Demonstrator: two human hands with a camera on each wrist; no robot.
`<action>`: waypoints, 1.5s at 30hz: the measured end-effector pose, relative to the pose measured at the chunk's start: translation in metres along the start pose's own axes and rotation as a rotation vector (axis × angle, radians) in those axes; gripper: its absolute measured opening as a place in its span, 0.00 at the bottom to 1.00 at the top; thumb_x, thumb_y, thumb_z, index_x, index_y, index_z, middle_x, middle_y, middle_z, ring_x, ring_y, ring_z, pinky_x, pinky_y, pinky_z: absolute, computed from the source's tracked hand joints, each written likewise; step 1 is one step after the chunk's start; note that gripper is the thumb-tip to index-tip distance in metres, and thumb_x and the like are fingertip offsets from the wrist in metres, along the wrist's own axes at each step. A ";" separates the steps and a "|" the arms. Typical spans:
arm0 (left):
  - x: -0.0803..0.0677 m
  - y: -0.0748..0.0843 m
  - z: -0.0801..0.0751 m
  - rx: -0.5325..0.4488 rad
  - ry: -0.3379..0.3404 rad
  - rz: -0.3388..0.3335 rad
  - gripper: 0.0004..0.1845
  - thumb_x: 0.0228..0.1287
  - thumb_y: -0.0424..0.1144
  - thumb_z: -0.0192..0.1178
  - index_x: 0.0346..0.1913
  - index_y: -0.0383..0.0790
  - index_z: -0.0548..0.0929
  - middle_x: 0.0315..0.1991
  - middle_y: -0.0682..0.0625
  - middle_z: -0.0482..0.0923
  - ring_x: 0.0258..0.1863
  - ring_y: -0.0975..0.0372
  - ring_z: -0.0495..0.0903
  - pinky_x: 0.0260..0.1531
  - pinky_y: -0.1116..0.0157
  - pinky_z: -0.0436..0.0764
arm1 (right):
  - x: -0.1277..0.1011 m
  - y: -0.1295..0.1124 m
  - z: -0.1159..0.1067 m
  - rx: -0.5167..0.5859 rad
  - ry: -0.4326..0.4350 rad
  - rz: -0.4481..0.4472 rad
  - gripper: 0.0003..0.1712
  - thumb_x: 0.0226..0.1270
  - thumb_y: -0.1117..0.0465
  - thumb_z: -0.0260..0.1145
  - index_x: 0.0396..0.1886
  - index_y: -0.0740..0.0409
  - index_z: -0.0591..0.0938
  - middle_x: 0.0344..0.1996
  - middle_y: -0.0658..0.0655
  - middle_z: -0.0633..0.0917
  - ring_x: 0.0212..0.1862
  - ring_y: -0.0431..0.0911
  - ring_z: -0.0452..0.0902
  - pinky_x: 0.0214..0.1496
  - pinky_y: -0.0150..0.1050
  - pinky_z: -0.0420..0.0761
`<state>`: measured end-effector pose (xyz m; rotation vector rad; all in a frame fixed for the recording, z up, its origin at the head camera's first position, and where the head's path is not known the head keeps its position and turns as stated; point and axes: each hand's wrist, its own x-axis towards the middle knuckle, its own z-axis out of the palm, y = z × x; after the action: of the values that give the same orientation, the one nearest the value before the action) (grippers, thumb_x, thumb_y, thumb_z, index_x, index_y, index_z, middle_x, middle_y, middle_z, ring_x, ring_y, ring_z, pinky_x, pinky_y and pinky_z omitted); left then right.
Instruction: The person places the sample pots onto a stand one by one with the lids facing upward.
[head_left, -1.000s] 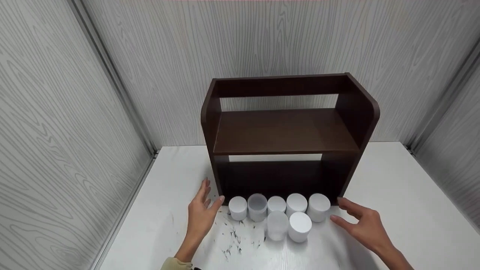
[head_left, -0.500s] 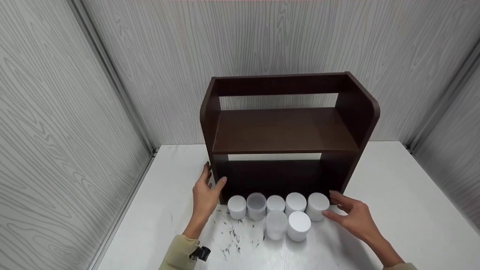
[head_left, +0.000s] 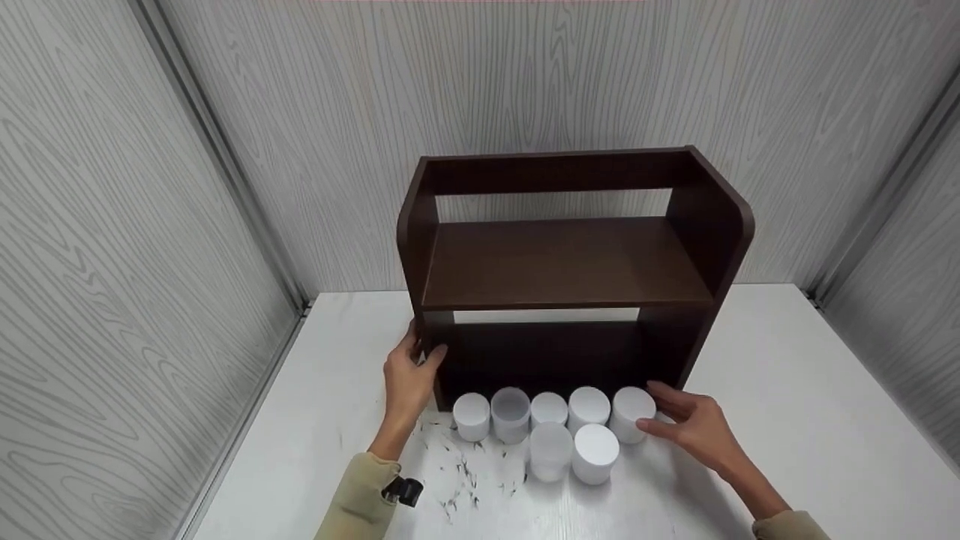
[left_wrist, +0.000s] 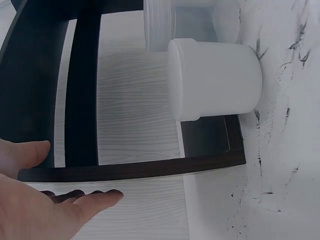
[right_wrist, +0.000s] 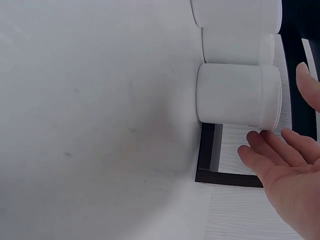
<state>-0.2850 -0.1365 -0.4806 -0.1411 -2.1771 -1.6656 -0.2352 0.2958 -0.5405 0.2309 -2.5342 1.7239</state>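
A dark brown two-tier shelf stands on the white table. My left hand straddles its left side panel, thumb inside, fingers outside. In the left wrist view the fingers are nearly straight beside the panel. White lidded jars and clear cups stand in front of the shelf: five in the back row, two before them. My right hand is at the rightmost white jar. Thumb and fingers are spread around its right side. In the right wrist view the fingertips are right at the jar's lid edge, thumb apart from it.
Two items stand nearer the person: a clear cup and a white jar. Dark scuff marks lie on the table left of them. Wood-grain panels wall in the back and sides.
My left hand has moved forward and up along the shelf's left panel, now straddling it. My right hand has moved left to the rightmost jar. Jars and shelf have stayed in place.
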 end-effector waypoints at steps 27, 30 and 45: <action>0.009 0.007 0.000 0.021 0.003 0.011 0.27 0.74 0.31 0.63 0.71 0.25 0.73 0.65 0.31 0.78 0.65 0.43 0.79 0.61 0.54 0.79 | 0.012 0.008 0.007 -0.105 -0.025 -0.050 0.42 0.56 0.58 0.85 0.68 0.69 0.80 0.63 0.66 0.83 0.58 0.48 0.84 0.53 0.31 0.82; 0.009 0.007 0.000 0.030 0.006 0.006 0.26 0.74 0.31 0.63 0.71 0.25 0.75 0.64 0.31 0.79 0.63 0.44 0.81 0.58 0.54 0.82 | 0.013 0.009 0.007 -0.099 -0.032 -0.047 0.42 0.56 0.59 0.85 0.68 0.69 0.80 0.63 0.66 0.83 0.58 0.49 0.83 0.53 0.31 0.82; 0.007 0.005 0.000 0.030 0.007 -0.011 0.23 0.75 0.32 0.63 0.68 0.29 0.79 0.62 0.35 0.81 0.59 0.46 0.84 0.54 0.54 0.84 | 0.009 0.012 0.002 0.039 -0.071 -0.009 0.42 0.57 0.63 0.84 0.70 0.70 0.77 0.66 0.68 0.80 0.63 0.58 0.80 0.55 0.32 0.82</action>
<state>-0.2901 -0.1364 -0.4737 -0.1144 -2.2001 -1.6366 -0.2457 0.2975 -0.5513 0.3107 -2.5460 1.7941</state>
